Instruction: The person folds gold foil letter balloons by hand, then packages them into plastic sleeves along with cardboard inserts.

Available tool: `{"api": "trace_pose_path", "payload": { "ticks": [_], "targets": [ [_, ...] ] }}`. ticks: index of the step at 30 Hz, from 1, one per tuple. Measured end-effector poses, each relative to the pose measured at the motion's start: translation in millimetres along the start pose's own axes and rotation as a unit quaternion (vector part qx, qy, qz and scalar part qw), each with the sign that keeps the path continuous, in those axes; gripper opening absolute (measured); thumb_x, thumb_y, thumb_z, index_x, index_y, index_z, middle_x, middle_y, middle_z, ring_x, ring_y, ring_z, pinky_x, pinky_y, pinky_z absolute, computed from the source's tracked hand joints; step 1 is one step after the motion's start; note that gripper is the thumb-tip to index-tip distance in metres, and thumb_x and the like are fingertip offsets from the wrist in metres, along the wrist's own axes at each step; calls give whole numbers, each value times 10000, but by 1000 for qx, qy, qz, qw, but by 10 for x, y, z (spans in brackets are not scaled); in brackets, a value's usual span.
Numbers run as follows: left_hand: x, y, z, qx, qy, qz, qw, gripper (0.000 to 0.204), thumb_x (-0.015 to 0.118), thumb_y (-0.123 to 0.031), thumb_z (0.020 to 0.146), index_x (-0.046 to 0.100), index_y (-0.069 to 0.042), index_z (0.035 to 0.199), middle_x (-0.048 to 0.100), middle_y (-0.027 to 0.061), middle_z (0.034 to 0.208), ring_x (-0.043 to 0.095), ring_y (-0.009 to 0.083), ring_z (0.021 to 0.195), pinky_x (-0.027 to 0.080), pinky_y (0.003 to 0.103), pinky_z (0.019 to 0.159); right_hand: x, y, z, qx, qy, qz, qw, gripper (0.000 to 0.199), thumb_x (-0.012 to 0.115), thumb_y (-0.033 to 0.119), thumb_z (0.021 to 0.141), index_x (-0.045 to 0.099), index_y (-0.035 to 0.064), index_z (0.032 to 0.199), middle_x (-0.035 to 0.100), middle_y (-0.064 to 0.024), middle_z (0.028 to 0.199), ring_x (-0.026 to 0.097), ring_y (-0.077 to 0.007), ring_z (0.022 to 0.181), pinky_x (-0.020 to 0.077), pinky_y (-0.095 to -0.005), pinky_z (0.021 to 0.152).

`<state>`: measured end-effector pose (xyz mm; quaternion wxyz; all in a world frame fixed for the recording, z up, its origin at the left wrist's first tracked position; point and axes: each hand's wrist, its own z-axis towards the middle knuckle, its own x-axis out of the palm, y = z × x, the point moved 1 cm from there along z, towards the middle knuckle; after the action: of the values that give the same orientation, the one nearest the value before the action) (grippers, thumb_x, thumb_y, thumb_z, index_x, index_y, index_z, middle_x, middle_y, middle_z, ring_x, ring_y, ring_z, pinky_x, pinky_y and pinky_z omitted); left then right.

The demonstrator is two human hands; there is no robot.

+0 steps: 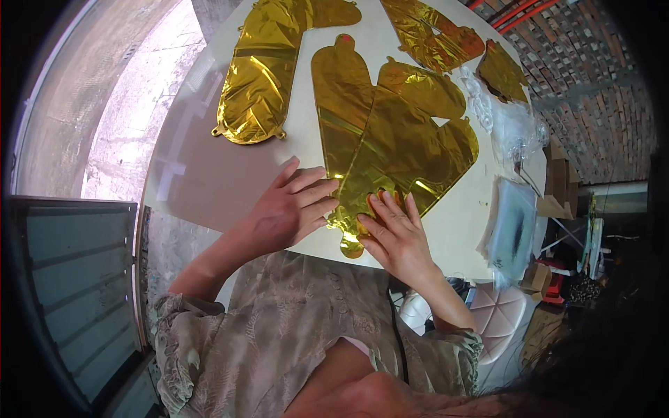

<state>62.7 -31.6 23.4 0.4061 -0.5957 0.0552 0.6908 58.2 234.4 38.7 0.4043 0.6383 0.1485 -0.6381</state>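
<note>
A flat gold foil balloon [411, 132], uninflated and partly folded over itself, lies on the white table before me. My left hand [296, 202] has its fingers stretched out, their tips at the balloon's left edge. Fingers spread, my right hand [397, 233] rests on the lower part of the foil, near the small rounded tab at the table's front edge. A second gold foil balloon [258, 90] lies flat to the upper left, apart from both hands.
More gold foil [435, 35] lies at the far side, with a further gold piece [502, 70] beside it. Crumpled clear plastic [505, 122] and a stack of clear plastic bags [512, 226] sit on the right. A pale chair [496, 313] and cardboard boxes [557, 181] stand beyond the table.
</note>
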Motion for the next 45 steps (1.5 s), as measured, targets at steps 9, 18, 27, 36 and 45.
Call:
{"api": "trace_pose_path", "payload": {
  "ticks": [9, 18, 27, 36, 45],
  "targets": [
    [-448, 514, -154, -135, -129, 47, 981, 474, 778, -224, 813, 657, -110, 1257, 574, 116, 1389, 507, 313, 1323, 316, 519, 1171, -281, 11, 414, -75, -16, 7, 997, 399, 772, 238, 833, 694, 71, 1187, 585, -150, 1384, 520, -345, 1338, 253, -586, 1185],
    [-838, 1380, -371, -69, -22, 82, 994, 346, 745, -258, 843, 712, -108, 1152, 631, 146, 1325, 563, 330, 1270, 412, 455, 1083, 595, 160, 2222, -280, -25, -63, 958, 317, 693, 235, 888, 658, 43, 1138, 657, -125, 1191, 620, -305, 1145, 491, -428, 1004],
    [-826, 1437, -339, -117, -119, -70, 984, 216, 699, -212, 892, 757, -88, 1059, 714, 150, 1131, 663, 315, 1081, 508, 415, 950, 468, 102, 2416, 81, 75, 373, 921, 174, 755, 178, 897, 723, 8, 884, 683, -11, 764, 642, -102, 715, 508, -261, 643],
    [-845, 1510, -205, -395, -85, -233, 885, 237, 723, -222, 911, 732, 0, 996, 731, 94, 987, 689, 166, 866, 540, 314, 785, 409, -23, 2561, 165, 121, 477, 855, 165, 724, 141, 938, 704, -7, 1007, 657, 30, 816, 527, -35, 741, 450, -220, 642],
    [-925, 1455, -146, -443, -90, -316, 834, 218, 765, -220, 881, 739, -6, 914, 720, 88, 942, 676, 145, 854, 537, 315, 759, 275, 82, 2495, -23, -4, 292, 956, 252, 681, -8, 910, 643, 73, 1146, 674, -31, 912, 651, -118, 821, 520, -254, 731]
  ]
}}
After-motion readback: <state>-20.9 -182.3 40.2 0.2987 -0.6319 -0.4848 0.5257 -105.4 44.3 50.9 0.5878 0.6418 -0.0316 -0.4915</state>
